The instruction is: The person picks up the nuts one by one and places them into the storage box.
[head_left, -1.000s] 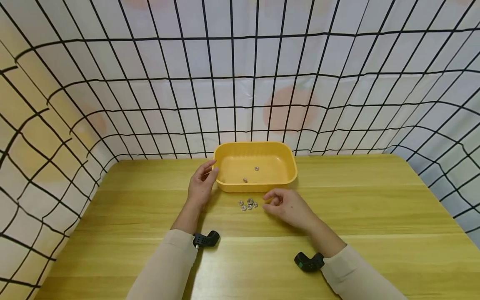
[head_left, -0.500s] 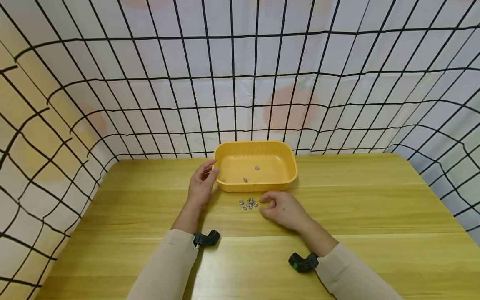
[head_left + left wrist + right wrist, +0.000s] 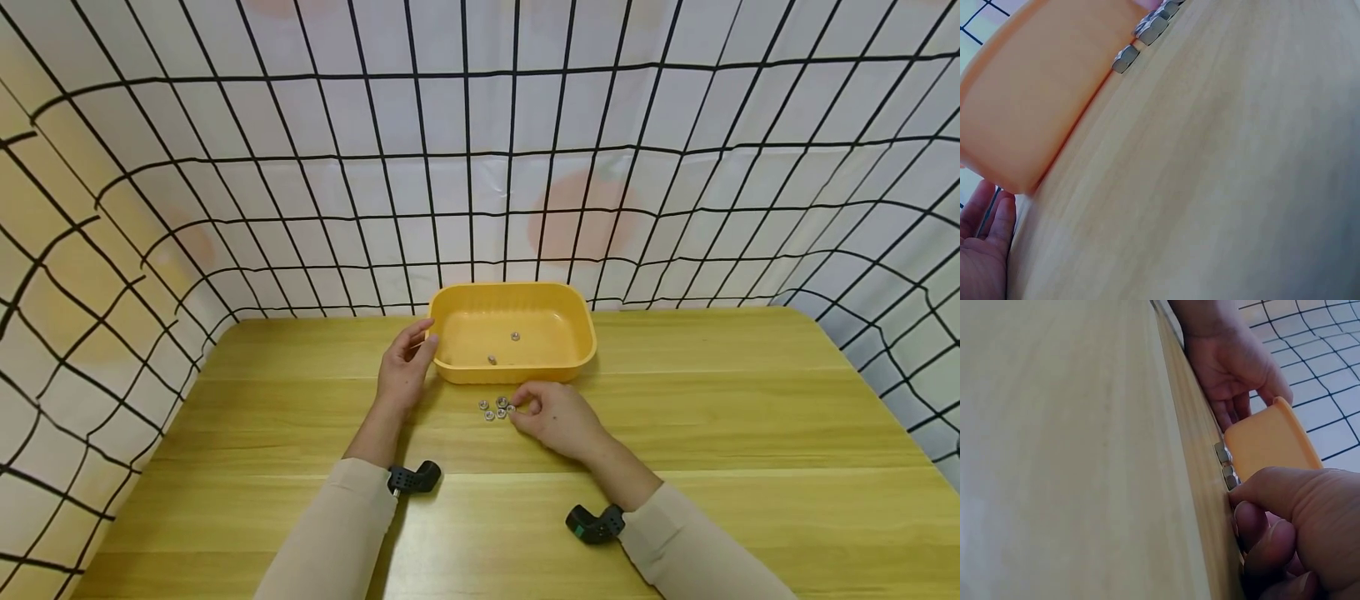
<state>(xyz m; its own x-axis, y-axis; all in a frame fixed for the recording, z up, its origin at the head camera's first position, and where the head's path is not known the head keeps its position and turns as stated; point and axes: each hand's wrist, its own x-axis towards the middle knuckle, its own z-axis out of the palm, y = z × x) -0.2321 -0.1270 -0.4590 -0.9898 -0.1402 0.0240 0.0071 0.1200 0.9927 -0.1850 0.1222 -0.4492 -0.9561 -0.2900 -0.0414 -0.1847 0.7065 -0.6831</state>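
A small cluster of several metal nuts [image 3: 502, 403] lies on the wooden table in front of a yellow plastic tray [image 3: 517, 375]. My right hand [image 3: 558, 421] is at the cluster's right side, with forefinger and thumb tips apart on either side of the rightmost nut [image 3: 512, 409]. Its other fingers are bent under the palm in the right wrist view, where the thumb tip is right beside the nuts [image 3: 1230, 477]. My left hand [image 3: 402, 371] is at the tray's left end, fingers loosely bent, fingertips right at the rim. Two more nuts [image 3: 515, 337] are inside the tray.
Behind the tray hangs a white cloth with a black grid [image 3: 491, 179], which also encloses both sides. The wooden table [image 3: 712, 400] stretches to the left, right and front. Each wrist wears a black camera [image 3: 595, 524].
My right hand has moved left, bringing its thumb and forefinger from beside the cluster to the rightmost nut. The left hand, tray and nuts look unchanged.
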